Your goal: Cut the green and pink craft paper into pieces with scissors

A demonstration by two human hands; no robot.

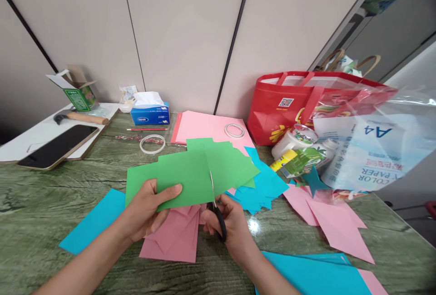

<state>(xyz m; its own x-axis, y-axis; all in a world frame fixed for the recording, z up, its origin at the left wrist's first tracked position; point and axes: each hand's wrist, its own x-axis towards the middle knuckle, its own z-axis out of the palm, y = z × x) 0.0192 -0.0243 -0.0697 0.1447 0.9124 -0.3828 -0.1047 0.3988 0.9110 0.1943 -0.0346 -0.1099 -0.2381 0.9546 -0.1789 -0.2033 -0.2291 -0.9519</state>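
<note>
My left hand (151, 206) pinches a sheet of green paper (185, 177), thumb on top and fingers beneath. In my right hand (228, 217) is a pair of scissors (218, 220) with black handles. Its blades lie across the green paper along a line running away from me. Beyond the blades, more green pieces overlap, and I cannot tell which are joined to the held sheet. Under the hands lie pink paper pieces (173, 238). Blue paper pieces (264, 186) sit just past my right hand, and a blue strip (93, 222) lies beside my left forearm.
A phone (57, 147) and a hammer (81, 117) rest on a white board at left. Behind stand a tissue box (150, 114), a tape roll (152, 144) and pink sheets (204, 127). A red bag (272, 108) and a plastic A4 paper packet (371, 149) crowd the right.
</note>
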